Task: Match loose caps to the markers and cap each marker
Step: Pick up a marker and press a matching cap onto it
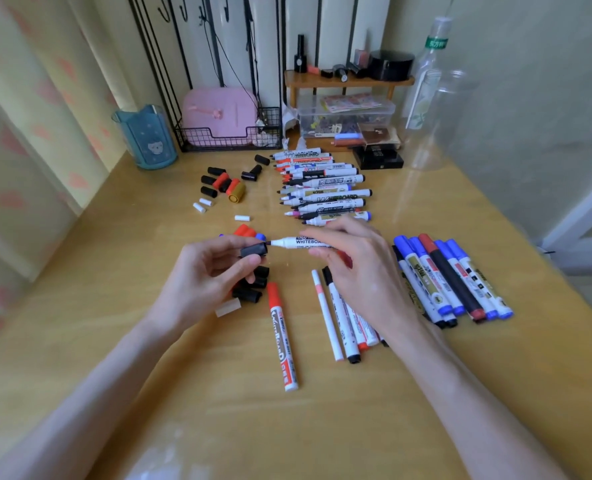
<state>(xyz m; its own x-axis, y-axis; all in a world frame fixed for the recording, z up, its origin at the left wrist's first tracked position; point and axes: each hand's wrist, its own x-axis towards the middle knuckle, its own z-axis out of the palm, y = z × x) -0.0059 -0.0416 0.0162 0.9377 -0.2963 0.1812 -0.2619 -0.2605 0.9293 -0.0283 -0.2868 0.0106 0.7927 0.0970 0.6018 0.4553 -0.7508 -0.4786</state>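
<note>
You're at a glossy yellow table (426,393), soft daylight on it. Heart-patterned curtain (27,116) hangs on your left, plain pale wall (530,98) on your right, black wire rack (169,74) and small wooden shelf (322,82) at the back.

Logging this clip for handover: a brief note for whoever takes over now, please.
Left hand pinches a black cap. Right hand holds an uncapped marker, tip facing the cap, not yet in.
Done: capped markers at right, more near centre.
Left: uncapped pile behind; loose caps back left and under the left hand.
</note>
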